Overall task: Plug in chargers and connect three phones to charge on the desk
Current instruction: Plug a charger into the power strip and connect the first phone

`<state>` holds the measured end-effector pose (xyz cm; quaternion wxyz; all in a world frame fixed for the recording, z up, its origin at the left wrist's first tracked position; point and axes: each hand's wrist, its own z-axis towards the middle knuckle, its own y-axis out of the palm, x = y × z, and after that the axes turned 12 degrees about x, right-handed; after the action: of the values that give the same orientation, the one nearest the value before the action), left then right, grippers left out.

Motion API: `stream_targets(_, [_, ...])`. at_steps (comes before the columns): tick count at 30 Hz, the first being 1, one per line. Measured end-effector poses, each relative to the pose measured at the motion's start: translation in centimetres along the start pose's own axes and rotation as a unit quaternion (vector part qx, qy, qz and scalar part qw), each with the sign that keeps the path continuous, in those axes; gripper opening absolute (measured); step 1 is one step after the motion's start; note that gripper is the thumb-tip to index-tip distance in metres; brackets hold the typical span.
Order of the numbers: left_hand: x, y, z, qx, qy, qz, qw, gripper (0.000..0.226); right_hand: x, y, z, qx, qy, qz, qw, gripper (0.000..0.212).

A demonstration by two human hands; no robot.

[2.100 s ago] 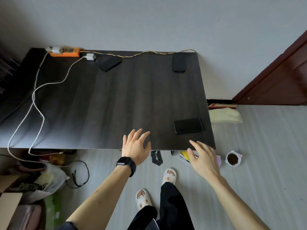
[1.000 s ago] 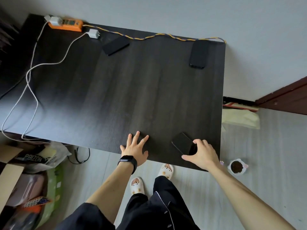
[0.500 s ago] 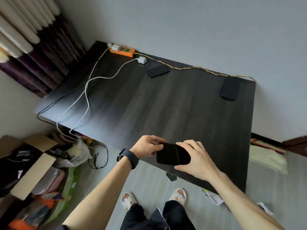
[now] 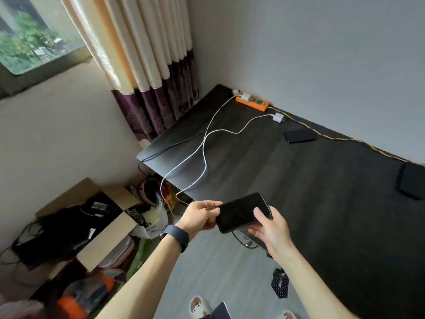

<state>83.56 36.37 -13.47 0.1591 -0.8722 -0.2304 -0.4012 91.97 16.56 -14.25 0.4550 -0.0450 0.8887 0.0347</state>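
Note:
A black phone [image 4: 239, 211] is held in the air over the dark desk's [image 4: 322, 192] front edge. My left hand [image 4: 202, 217] grips its left end; my right hand [image 4: 269, 229] cups its right end, thumb on the screen. An orange power strip [image 4: 253, 102] lies at the desk's far left corner with a white charger [image 4: 245, 96] plugged in. A second white charger [image 4: 277, 117] lies loose beside it. Two white cables [image 4: 203, 155] run across the desk and hang over its left front edge. A second phone [image 4: 299, 135] and a third phone [image 4: 411, 183] lie near the wall.
A yellow braided cord [image 4: 345, 139] runs along the wall edge. Curtains [image 4: 147, 65] hang left of the desk. On the floor to the left are an open cardboard box [image 4: 99, 231], bags and clutter. A black cable [image 4: 243, 242] dangles under the desk edge.
My right hand took the phone from the desk's front right corner, my left hand joined it, and the phone was carried left. My view swung left toward the curtains and cables.

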Motion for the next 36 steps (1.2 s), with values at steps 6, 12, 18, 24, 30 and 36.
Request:
stream_targets(6, [0.6,-9.0,2.6,0.054,0.066,0.154,0.984,0.021,0.0,9.9,-0.6,-0.029,-0.022,-0.078,0.996,0.015])
stream_targets(12, [1.6,-11.6,5.8,0.06,0.2,0.405,0.89,0.094,0.1,17.0,2.7,-0.068,-0.011,-0.132,0.989,0.017])
stream_targets(18, [3.9,-13.3,11.3,0.108,0.203,0.44,0.868,0.095,-2.4,22.9,7.6,-0.105,-0.024,-0.173,0.979,0.017])
stream_targets(24, [8.7,-16.8,16.5,0.161,0.163,0.401,0.887,0.091,-5.2,28.3,12.5,-0.147,-0.032,-0.245,0.958,0.013])
stream_targets(30, [11.4,-21.3,23.6,0.243,0.104,0.38,0.886,0.062,-4.2,31.0,16.6,-0.158,-0.178,-0.458,0.857,0.028])
stream_targets(36, [12.0,-25.8,31.1,0.236,0.05,0.443,0.863,0.069,-1.4,37.6,17.3,-0.183,-0.255,-0.581,0.751,0.045])
